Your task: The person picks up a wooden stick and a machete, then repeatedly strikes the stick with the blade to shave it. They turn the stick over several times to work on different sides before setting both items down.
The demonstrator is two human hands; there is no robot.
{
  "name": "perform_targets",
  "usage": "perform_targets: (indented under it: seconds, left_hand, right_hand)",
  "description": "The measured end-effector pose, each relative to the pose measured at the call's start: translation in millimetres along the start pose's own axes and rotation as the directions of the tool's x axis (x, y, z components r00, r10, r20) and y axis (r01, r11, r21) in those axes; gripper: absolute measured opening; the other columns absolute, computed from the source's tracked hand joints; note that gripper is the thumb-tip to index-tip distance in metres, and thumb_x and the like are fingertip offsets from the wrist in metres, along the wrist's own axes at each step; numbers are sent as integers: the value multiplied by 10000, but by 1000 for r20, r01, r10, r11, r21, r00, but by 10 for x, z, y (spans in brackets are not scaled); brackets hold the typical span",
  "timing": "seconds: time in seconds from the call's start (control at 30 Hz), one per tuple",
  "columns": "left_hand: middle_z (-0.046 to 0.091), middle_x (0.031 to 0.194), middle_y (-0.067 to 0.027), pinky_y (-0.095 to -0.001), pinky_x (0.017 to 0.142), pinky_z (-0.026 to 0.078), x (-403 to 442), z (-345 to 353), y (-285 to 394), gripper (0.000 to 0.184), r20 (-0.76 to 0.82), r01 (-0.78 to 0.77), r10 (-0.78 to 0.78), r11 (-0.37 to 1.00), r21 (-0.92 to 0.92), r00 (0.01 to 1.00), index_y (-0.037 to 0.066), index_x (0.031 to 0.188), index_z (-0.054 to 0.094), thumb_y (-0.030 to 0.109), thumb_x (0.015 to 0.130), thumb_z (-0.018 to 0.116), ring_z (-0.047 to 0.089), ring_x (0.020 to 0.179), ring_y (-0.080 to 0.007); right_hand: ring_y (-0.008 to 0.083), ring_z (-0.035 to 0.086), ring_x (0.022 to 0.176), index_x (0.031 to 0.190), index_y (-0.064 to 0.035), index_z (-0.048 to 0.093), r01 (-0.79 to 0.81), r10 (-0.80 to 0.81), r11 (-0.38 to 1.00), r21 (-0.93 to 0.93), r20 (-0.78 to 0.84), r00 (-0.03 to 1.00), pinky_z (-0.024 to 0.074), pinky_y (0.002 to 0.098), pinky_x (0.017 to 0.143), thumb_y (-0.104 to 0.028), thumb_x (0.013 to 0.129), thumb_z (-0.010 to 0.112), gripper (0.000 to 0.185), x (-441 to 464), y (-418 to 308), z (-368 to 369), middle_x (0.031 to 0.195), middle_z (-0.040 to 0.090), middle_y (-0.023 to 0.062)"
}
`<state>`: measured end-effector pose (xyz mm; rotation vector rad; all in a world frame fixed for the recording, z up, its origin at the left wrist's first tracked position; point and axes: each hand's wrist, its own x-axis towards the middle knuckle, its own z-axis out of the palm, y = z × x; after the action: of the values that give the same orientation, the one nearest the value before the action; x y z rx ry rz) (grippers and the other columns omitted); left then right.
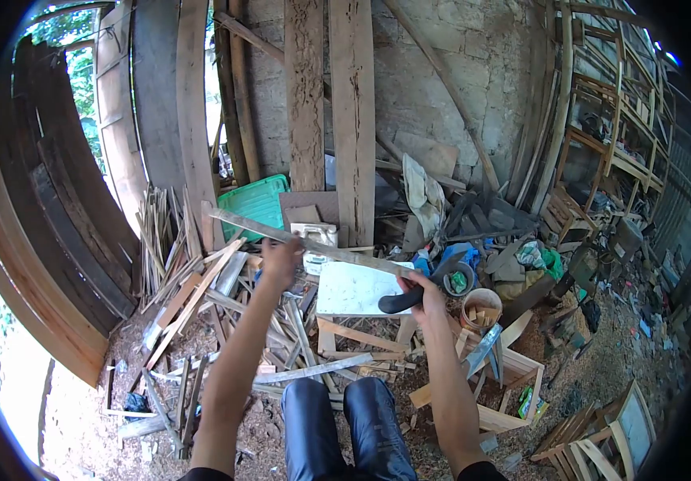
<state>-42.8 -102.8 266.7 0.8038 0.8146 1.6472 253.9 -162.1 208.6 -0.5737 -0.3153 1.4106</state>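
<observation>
A long, thin wooden strip [333, 252] slants across in front of me, its far end up to the left. My left hand [280, 263] is at the strip's middle, fingers curled against it and slightly blurred. My right hand [424, 298] is closed around a black-handled bladed tool [401, 302], with the dark blade pointing up and to the right. The right thumb and forefinger also touch the strip's near end. Below the strip lies a white board [355, 290], directly ahead of my knees.
Loose wood offcuts [289, 337] cover the ground left and ahead. A green crate [253, 204] leans by the wall planks. To the right stand a bucket of wood pieces [481, 309] and a wooden frame [533, 373], with a saw [485, 349] against it.
</observation>
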Motion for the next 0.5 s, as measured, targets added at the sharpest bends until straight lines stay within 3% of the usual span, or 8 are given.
perform_targets:
  seconds: [0.03,0.07,0.17,0.27,0.33,0.37,0.47,0.5]
  left_hand:
    - [556,1071,-180,-405,761,555,-94,183,-86,565,-45,88,-86,996,29,995,73,1210,249,-22,788,614,596,870,-283]
    - [535,1079,-197,-427,791,561,14,130,-424,541,40,79,-78,997,-20,996,66,1183,258,-29,782,608,597,854,-306]
    - [523,1069,-188,-408,756,572,-140,410,-524,489,67,174,-171,984,-40,983,37,1160,271,-25,791,587,599,837,-290]
    - [551,974,-161,-356,719,584,-5,460,-541,333,47,234,-236,971,50,971,-22,1076,394,20,805,583,611,758,-250]
    - [579,850,-134,-308,656,583,126,459,-571,174,62,288,-326,896,338,943,-41,928,519,82,822,581,611,671,-217]
    - [578,739,-101,-267,574,549,130,474,-647,155,78,201,-258,878,434,963,-30,832,571,124,827,585,598,602,-188]
    - [587,714,-105,-283,528,560,107,620,-670,167,186,181,-291,874,451,938,-37,817,548,119,799,608,617,609,-196]
    - [598,722,-82,-231,505,530,117,599,-701,132,249,275,-399,867,416,882,-5,811,563,124,817,588,595,586,-150]
  right_hand:
    - [289,634,860,885,90,533,-17,17,999,-30,29,999,582,328,775,27,781,628,154,-42,14,51,941,592,197]
    - [290,635,867,885,91,534,-33,36,998,-63,55,998,581,326,779,24,783,628,154,-97,13,94,951,597,203]
    - [304,622,925,915,67,516,-108,115,991,-74,106,988,569,338,810,-47,822,639,192,-391,-152,263,962,599,224]
    - [311,600,988,923,25,515,-130,152,985,-117,206,967,554,349,845,-144,859,631,215,-419,-260,191,1053,584,236]
    - [300,596,1003,875,-15,517,-46,139,949,-312,283,949,546,351,847,-103,835,655,168,-452,-310,282,1146,561,230]
    - [314,613,975,817,-29,484,-19,108,953,-301,282,953,540,398,857,-9,789,671,190,-481,-284,351,1119,579,239]
    - [289,618,947,919,-11,447,82,50,920,-383,321,946,567,378,775,95,753,620,262,-339,-83,418,1272,480,223]
    - [273,627,905,1027,20,426,128,18,905,-406,337,941,576,375,738,127,738,592,351,-254,-9,418,1293,466,207]
